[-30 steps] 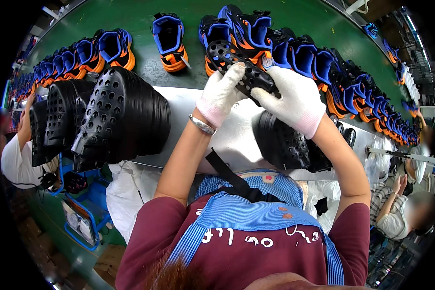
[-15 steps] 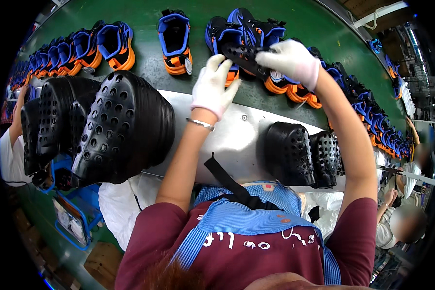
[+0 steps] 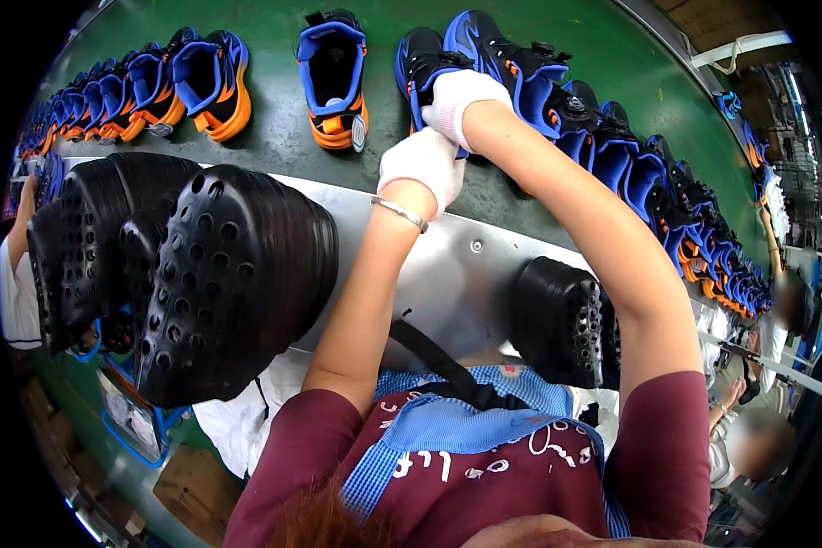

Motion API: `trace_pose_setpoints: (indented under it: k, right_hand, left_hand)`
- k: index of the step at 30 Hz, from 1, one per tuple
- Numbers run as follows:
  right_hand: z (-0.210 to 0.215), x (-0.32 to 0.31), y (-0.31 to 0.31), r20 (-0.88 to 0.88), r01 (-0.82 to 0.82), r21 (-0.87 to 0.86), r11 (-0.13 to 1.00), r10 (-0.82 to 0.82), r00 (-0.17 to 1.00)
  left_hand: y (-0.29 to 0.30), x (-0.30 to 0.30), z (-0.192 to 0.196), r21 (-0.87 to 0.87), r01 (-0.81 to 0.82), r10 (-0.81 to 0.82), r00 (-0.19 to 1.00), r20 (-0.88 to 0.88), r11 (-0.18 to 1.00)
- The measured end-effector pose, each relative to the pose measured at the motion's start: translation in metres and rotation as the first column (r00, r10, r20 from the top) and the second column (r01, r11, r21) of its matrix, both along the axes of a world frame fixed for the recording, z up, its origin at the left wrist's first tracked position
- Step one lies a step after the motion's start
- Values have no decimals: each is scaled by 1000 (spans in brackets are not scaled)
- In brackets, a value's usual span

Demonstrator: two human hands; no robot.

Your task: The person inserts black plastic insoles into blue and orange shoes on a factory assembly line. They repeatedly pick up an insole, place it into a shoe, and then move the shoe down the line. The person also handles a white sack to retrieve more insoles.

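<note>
A blue-and-black shoe [image 3: 419, 57] with its toe pointing away sits on the green table under my gloved hands. My right hand [image 3: 464, 102] is down at its opening, with the fingers hidden inside or behind the upper. At the heel end my left hand [image 3: 420, 170] is closed round the back of the shoe, its fingertips mostly covered. The two hands touch. No black perforated insert shows between them now. Right beside it stands another blue-and-black shoe [image 3: 495, 55].
Stacks of black perforated inserts [image 3: 237, 283] stand on the metal shelf [image 3: 429, 274] at left, with a smaller stack [image 3: 557, 320] at right. A single orange-soled shoe [image 3: 331, 78] stands left of my hands. Long shoe rows [image 3: 212, 87] run along both sides of the green table.
My right hand has moved left and down to the shoe's opening; the black insert it held is out of sight. My left hand has gone from spread fingers to closed at the heel.
</note>
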State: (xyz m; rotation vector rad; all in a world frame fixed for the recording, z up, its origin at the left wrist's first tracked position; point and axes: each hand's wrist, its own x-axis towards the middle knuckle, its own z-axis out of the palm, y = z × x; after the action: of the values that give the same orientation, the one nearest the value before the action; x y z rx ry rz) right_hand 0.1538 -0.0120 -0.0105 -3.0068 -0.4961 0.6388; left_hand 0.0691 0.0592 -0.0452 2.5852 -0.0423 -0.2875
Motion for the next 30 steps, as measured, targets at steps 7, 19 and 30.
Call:
trace_pose_setpoints:
  k: [7,19,30]
  right_hand:
    - [-34,28,7,165,-57,43,997,49,985]
    - [-5,1,-2,280,-270,-58,961,276,920]
    - [48,-20,-70,263,-260,172,950,210,942]
  left_hand:
    - [-4,24,7,95,56,-34,976,-213,994]
    - [-9,15,15,180,-55,96,968,-233,982]
    - [13,21,9,176,-201,211,977,-39,964]
